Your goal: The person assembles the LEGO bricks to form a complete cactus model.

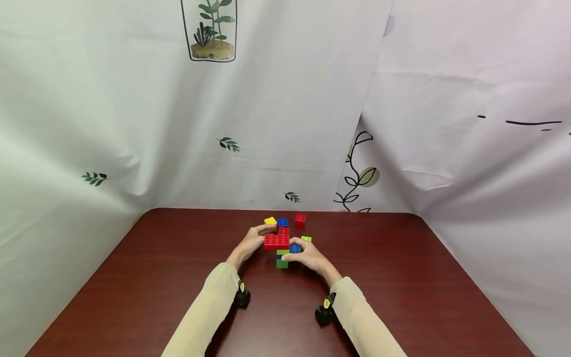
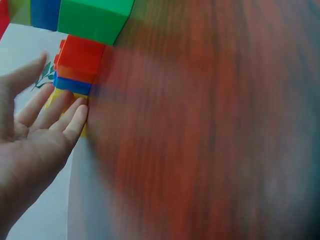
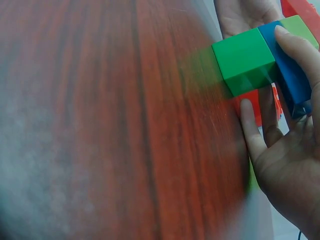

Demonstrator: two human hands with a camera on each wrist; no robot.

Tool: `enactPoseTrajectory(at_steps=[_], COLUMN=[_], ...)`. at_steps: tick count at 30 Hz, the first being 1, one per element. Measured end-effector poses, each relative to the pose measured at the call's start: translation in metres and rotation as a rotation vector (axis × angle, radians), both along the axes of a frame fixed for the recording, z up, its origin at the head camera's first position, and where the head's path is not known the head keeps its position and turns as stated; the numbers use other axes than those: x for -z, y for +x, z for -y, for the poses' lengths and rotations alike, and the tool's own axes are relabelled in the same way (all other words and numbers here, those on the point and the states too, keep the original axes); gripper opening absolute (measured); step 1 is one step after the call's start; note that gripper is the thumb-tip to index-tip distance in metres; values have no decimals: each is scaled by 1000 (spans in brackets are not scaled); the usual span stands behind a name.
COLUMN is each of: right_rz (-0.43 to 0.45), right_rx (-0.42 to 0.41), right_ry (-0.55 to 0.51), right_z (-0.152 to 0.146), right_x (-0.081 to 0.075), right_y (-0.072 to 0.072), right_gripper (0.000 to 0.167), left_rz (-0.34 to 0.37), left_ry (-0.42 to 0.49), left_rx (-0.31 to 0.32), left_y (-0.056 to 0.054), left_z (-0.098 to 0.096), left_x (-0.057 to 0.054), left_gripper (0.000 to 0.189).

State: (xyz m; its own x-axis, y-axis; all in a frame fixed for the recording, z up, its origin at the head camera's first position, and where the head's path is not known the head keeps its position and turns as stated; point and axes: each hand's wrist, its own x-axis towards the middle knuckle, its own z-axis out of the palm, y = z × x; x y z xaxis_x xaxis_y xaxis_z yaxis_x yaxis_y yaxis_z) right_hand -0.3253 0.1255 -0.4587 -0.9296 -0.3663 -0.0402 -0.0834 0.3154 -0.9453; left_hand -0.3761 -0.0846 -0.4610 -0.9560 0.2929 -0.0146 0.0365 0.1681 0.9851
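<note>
Dark tabletop [image 1: 424, 297] stretched before us. We saw the right hand [image 3: 295, 150] pinching a blue brick [image 3: 290, 75] in the red-topped tower [image 1: 282, 252]. The left wrist view, unlike the head view, showed us the left hand's [image 2: 45, 130] palm, its fingers loosely spread, gripping nothing. Beyond the tower we counted one lime brick [image 1: 306, 239], two red bricks [image 1: 284, 231], one other blue [image 1: 282, 222], one yellow [image 1: 270, 220].

upright brick stack [image 1: 281, 247] on a tabletop [image 1: 424, 277]: green base [image 1: 282, 265], blue brick [image 1: 295, 248] projecting rightward, lime brick [image 1: 283, 252] above, wide red brick [image 1: 276, 241] on top.
</note>
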Motion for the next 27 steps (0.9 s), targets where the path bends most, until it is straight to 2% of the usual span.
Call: enactPoseTrajectory(at_steps=[7, 13, 17, 27], right_rz=[7, 12, 8, 14], right_rx=[-6, 3, 5, -4], right_ry=[-14, -12, -10, -2], right_z=[-1, -1, -1, -1], right_x=[1, 2, 2, -1], right_y=[-1, -1, 0, 1], right_gripper=[38, 38, 38, 39], left_rz=[-34, -74, -89, -77], left_ry=[-89, -119, -128, -82], left_rx=[-77, -121, -122, -127], left_y=[1, 1, 0, 3], left_z=[-14, -19, -19, -15], left_x=[-3, -4, -2, -4], left_gripper=[43, 37, 36, 32])
